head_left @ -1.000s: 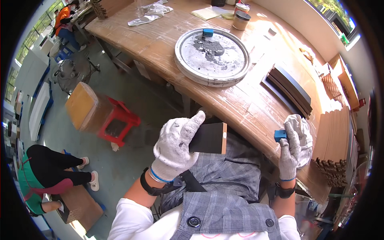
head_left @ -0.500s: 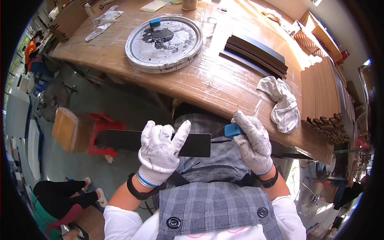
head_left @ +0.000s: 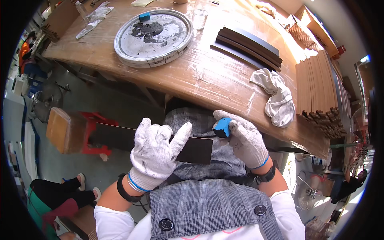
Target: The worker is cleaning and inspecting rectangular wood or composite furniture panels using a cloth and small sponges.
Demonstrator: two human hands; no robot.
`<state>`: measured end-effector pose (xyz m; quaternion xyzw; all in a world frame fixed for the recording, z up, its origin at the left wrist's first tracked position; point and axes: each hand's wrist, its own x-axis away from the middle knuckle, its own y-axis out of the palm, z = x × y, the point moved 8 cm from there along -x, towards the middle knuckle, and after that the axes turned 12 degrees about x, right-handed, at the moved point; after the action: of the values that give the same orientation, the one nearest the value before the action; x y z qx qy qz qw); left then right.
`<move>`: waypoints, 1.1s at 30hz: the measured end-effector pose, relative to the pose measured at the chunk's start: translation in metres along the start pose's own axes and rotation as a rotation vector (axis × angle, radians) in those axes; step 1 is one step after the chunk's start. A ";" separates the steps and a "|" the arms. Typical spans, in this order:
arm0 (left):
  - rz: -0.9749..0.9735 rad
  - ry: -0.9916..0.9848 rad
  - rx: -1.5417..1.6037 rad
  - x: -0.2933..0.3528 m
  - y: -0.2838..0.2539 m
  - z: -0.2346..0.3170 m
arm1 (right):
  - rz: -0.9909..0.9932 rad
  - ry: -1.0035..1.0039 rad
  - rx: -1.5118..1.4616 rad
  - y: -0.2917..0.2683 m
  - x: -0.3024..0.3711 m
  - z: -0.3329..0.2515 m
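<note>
My left hand (head_left: 155, 154), in a stained white knit glove, grips a long, flat dark strip (head_left: 196, 151) held over my lap. The strip runs out past both sides of the hand; its left part reaches toward a red stool. My right hand (head_left: 247, 141), gloved likewise, pinches a small blue sponge block (head_left: 223, 127) between thumb and fingers. A darkened face of the block is turned toward the strip. The block sits just above the strip's right end, seemingly apart from it.
On the film-covered table (head_left: 192, 80) lie a round white lid (head_left: 173, 37) with black paste (head_left: 147, 30) and another blue sponge (head_left: 144, 17), a pile of dark strips (head_left: 248, 48), a white cloth (head_left: 276, 100) and stacked brown boards (head_left: 316, 84). The red stool (head_left: 94, 134) stands left.
My right hand has moved left toward the strip, and the sponge block has turned to show its dark face. The strip tilts slightly more, its right end lower. The whole view has shifted a little.
</note>
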<state>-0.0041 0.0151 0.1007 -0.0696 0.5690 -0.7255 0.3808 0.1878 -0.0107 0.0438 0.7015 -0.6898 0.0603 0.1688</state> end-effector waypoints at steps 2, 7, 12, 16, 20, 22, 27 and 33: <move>-0.003 0.005 0.013 -0.002 -0.001 0.001 | -0.039 0.015 -0.056 0.002 0.000 0.004; -0.038 0.011 -0.001 -0.005 0.003 0.002 | 0.200 -0.441 0.703 0.004 0.013 -0.036; -0.011 0.028 -0.016 -0.005 0.003 0.003 | 0.167 -0.728 1.074 0.023 0.027 -0.063; -0.006 0.033 -0.029 -0.004 0.003 0.004 | 0.149 -0.874 1.135 0.033 0.032 -0.068; -0.010 0.044 -0.068 -0.004 0.003 0.005 | 0.147 -0.917 1.231 0.039 0.031 -0.075; 0.008 0.067 -0.082 -0.002 0.002 0.005 | 0.167 -0.925 1.274 0.037 0.029 -0.073; 0.020 0.062 -0.100 -0.002 0.001 0.005 | 0.135 -0.930 1.259 0.041 0.033 -0.078; 0.021 0.071 -0.104 -0.002 0.000 0.006 | 0.136 -0.926 1.306 0.040 0.036 -0.075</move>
<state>0.0005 0.0118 0.1029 -0.0574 0.6197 -0.6930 0.3639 0.1612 -0.0203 0.1316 0.5686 -0.5563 0.1648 -0.5831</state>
